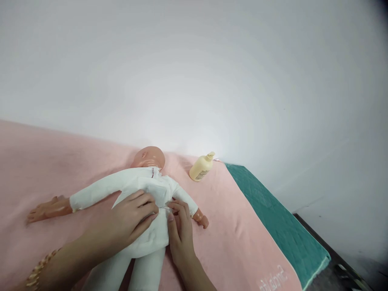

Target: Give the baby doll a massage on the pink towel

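A baby doll (pixel 148 157) with a white cloth body lies on a pink towel (pixel 236 230), its arms spread and its head turned aside. White cloth (pixel 148 240) wraps its waist and hips, with an edge across the middle. My left hand (pixel 135 214) rests over the doll's belly, fingers bent and thumb drawn in, gripping the cloth at that edge. On the doll's other side, my right hand (pixel 181 230) has thumb and fingers pinched at the same edge. The fingertips are partly hidden. A beaded bracelet circles my left wrist.
A pale yellow pump bottle (pixel 201 167) stands on the towel beyond the doll's right-side arm, close to the white wall (pixel 194 81). Under the towel, a green mat (pixel 273 210) shows along the right, ending in an edge with darker floor below it.
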Demonstrator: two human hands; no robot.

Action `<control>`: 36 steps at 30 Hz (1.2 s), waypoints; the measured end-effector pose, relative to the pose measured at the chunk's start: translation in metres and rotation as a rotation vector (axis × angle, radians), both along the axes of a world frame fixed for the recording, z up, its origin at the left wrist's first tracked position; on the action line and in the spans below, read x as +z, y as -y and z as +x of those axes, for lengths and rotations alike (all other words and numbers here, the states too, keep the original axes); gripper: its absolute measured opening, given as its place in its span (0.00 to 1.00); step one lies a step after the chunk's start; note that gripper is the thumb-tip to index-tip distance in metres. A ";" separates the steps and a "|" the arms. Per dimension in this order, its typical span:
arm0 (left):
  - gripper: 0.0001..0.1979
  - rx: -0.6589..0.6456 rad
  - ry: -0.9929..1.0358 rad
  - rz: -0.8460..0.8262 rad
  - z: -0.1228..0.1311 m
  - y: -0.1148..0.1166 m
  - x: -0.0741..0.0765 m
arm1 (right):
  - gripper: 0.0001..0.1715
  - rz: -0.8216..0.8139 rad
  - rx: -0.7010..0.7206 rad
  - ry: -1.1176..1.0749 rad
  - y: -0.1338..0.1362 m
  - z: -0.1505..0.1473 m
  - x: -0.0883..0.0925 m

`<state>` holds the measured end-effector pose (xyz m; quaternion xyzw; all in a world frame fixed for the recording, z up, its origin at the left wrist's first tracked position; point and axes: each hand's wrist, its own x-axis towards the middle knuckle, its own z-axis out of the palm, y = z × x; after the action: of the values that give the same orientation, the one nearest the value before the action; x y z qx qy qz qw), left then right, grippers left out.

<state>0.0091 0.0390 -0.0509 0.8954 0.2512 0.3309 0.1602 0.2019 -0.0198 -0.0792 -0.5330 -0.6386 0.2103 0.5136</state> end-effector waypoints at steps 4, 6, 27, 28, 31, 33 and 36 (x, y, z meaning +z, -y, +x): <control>0.12 0.103 0.014 0.024 -0.006 -0.006 0.001 | 0.15 0.029 0.031 0.015 0.001 0.001 0.000; 0.12 0.176 0.051 0.048 -0.008 -0.011 -0.002 | 0.17 0.040 0.072 0.016 -0.001 0.002 0.000; 0.26 0.337 -0.027 0.074 -0.007 -0.027 -0.028 | 0.19 -0.027 0.060 0.402 -0.046 -0.010 0.044; 0.26 0.331 -0.024 0.075 -0.008 -0.028 -0.029 | 0.19 -0.037 0.049 0.446 -0.051 -0.012 0.047; 0.24 0.328 -0.034 0.088 -0.009 -0.030 -0.030 | 0.24 -0.075 0.013 0.499 -0.059 -0.016 0.053; 0.24 0.343 -0.049 0.114 -0.009 -0.031 -0.029 | 0.25 -0.064 -0.013 0.463 -0.059 -0.018 0.050; 0.25 0.354 -0.067 0.156 -0.009 -0.030 -0.029 | 0.21 -0.011 -0.019 0.348 -0.051 -0.018 0.042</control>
<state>-0.0003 0.0690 -0.0799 0.8575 0.3834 0.3425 0.0212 0.1843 0.0311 -0.0375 -0.5704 -0.7116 0.1134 0.3943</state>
